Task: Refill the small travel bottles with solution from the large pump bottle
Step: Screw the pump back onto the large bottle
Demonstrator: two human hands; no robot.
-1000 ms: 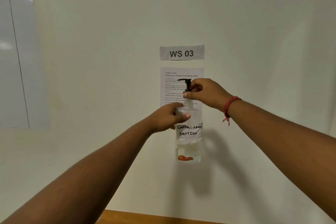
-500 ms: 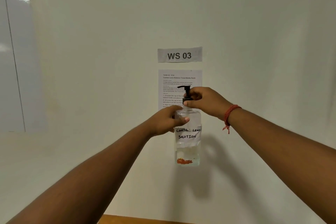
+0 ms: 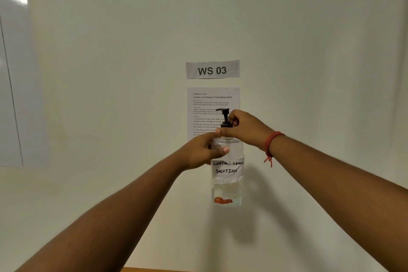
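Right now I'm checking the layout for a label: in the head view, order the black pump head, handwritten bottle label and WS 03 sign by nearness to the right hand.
1. Black pump head: gripped by the right hand.
2. Handwritten bottle label: just below.
3. WS 03 sign: on the wall above, behind.

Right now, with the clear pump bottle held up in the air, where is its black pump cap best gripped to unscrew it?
Probably at the black pump cap's round collar, from the right: its spout points left. The right hand already pinches there, while the left hand grips the clear pump bottle at its shoulder from the left.
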